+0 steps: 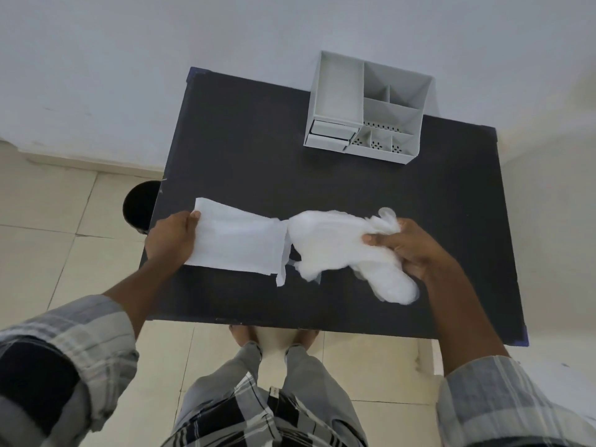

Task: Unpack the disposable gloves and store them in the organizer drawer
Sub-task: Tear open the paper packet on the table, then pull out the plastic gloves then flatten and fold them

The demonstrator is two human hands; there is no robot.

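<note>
A flat white packet (238, 241) lies on the black table (322, 175), its torn end facing right. My left hand (172, 235) pinches the packet's left edge. A crumpled bunch of translucent white disposable gloves (335, 246) sits just outside the packet's torn end, stretching right and down. My right hand (408, 246) grips the bunch at its right side. A grey desk organizer (364, 108) stands at the table's far right, with two small drawers (330, 135) at its front left; both look closed or nearly so.
A dark round bin (140, 206) stands on the tiled floor beside the table's left edge. A white wall rises behind the table. My legs and feet are under the near edge. Bare tabletop lies between the gloves and the organizer.
</note>
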